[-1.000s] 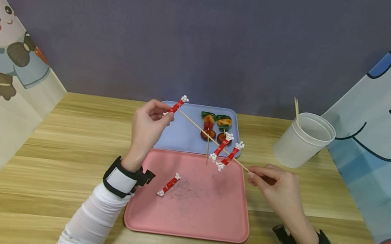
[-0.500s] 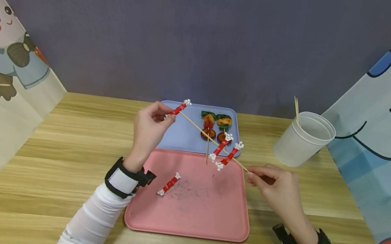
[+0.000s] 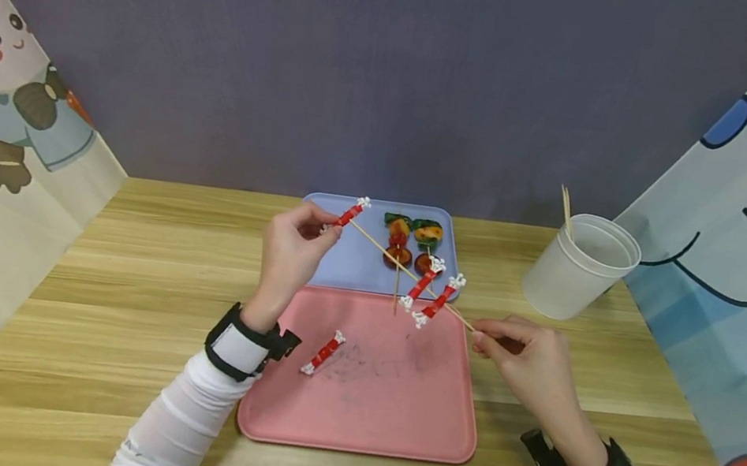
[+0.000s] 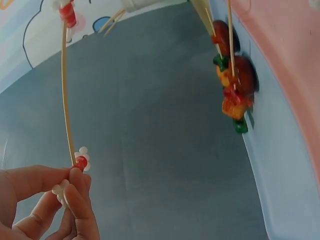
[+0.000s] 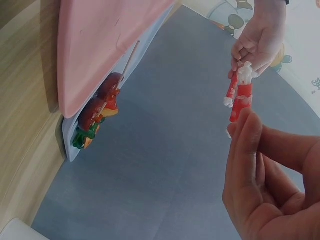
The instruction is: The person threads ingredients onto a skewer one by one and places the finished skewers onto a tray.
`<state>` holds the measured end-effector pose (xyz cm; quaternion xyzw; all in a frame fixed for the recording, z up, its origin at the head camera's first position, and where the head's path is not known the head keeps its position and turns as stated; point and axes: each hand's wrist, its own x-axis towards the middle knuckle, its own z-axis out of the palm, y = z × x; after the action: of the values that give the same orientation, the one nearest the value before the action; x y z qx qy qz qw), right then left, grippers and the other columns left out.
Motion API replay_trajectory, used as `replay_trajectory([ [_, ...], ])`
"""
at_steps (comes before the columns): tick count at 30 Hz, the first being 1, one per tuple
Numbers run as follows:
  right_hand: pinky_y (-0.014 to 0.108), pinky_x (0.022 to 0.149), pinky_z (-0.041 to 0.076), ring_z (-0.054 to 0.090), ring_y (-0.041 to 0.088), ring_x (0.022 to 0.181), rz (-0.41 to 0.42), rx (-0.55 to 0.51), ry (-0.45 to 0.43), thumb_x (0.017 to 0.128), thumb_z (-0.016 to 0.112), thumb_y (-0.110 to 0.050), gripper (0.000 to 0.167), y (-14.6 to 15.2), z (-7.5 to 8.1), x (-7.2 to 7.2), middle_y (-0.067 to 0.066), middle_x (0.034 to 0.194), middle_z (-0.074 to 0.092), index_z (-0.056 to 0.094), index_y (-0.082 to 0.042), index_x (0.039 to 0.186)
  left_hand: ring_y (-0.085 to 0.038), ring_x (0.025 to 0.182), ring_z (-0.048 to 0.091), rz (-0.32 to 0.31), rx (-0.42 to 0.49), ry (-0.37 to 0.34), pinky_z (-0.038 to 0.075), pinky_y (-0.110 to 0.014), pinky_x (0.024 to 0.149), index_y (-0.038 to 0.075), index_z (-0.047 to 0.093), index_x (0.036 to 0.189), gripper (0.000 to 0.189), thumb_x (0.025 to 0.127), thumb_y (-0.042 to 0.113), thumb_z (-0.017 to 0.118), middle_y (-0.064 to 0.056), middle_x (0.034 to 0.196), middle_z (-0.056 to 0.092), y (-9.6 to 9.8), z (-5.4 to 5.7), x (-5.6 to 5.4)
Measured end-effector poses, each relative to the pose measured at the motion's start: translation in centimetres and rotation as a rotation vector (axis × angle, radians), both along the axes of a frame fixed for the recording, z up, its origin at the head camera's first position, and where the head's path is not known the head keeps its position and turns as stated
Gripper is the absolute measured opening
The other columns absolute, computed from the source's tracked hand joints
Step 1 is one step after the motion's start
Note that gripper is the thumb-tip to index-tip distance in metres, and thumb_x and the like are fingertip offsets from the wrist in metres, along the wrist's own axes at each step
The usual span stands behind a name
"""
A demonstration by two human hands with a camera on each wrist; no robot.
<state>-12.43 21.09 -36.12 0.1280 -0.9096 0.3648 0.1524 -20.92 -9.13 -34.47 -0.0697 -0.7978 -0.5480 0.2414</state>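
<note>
Between thumb and fingers, my left hand (image 3: 292, 249) pinches a red toy piece with knobbly white ends (image 3: 350, 215). The far end of a thin wooden skewer (image 3: 375, 243) meets this piece; whether it pierces it I cannot tell. In the left wrist view the skewer (image 4: 65, 100) bows slightly. My right hand (image 3: 531, 359) pinches the skewer's near end, holding it slanted above the trays. Two similar red-and-white pieces are threaded on it side by side, a left one (image 3: 421, 286) and a right one (image 3: 438, 303), close to the right hand. Another such piece (image 3: 324, 353) lies on the pink tray (image 3: 404, 420).
Behind the pink tray, a blue tray (image 3: 340, 264) bears two toy food skewers (image 3: 399, 238) with green, orange and brown pieces. A white bucket (image 3: 567, 280) holding several wooden sticks (image 3: 567, 211) stands at the right. A grey wall (image 3: 394, 85) rises behind.
My left hand has shifted right and slightly down with its red piece, toward the two threaded pieces. Less bare skewer shows between them. My right hand has hardly moved.
</note>
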Motion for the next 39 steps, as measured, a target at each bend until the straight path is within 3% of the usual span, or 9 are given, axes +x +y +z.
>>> replay_trajectory([
  [10,0.015,0.051,0.05,0.063,-0.002,0.06,0.022,-0.034,-0.006,0.074,0.076,0.002,0.013,-0.3,-0.3,0.1,0.002,0.074,0.07,0.076,-0.007,0.084,-0.013,0.065,0.059,-0.094,-0.133,-0.015,0.047,-0.023,0.058,0.009,0.073,0.084,0.004,0.081,0.007,0.07,-0.004,0.075,0.069,2.2,-1.0,0.8],
  [17,0.017,0.052,0.052,0.064,-0.001,0.06,0.018,-0.051,-0.036,0.075,0.076,0.002,0.012,-0.3,-0.1,0.1,0.003,0.075,0.07,0.076,-0.006,0.085,-0.012,0.064,0.057,-0.114,-0.126,-0.019,0.046,-0.023,0.058,0.009,0.072,0.083,0.005,0.081,0.005,0.07,-0.003,0.074,0.067,2.8,-1.3,1.2],
  [24,0.017,0.052,0.052,0.064,0.0,0.06,0.028,-0.054,-0.064,0.076,0.075,0.001,0.012,-0.3,-0.1,0.1,0.004,0.076,0.071,0.076,-0.006,0.086,-0.01,0.066,0.061,-0.225,-0.194,-0.018,0.05,-0.022,0.061,0.008,0.072,0.083,0.004,0.081,0.007,0.069,-0.003,0.076,0.07,4.3,-2.0,2.1],
  [32,0.018,0.052,0.052,0.065,0.001,0.059,0.038,-0.064,-0.076,0.076,0.075,0.002,0.012,-0.4,-0.1,0.1,0.006,0.079,0.072,0.076,-0.005,0.086,-0.01,0.066,0.061,-0.246,-0.2,-0.011,0.051,-0.022,0.061,0.008,0.072,0.083,0.007,0.079,0.003,0.069,-0.003,0.078,0.071,5.2,-2.2,2.8],
  [39,0.019,0.052,0.053,0.065,-0.001,0.059,0.072,-0.104,-0.068,0.076,0.074,0.004,0.012,-0.5,-0.4,0.0,0.008,0.079,0.072,0.076,-0.003,0.086,-0.008,0.068,0.061,-0.263,-0.209,-0.047,0.053,-0.025,0.063,0.01,0.071,0.084,0.008,0.08,0.005,0.069,0.0,0.08,0.071,5.6,-2.3,3.0],
])
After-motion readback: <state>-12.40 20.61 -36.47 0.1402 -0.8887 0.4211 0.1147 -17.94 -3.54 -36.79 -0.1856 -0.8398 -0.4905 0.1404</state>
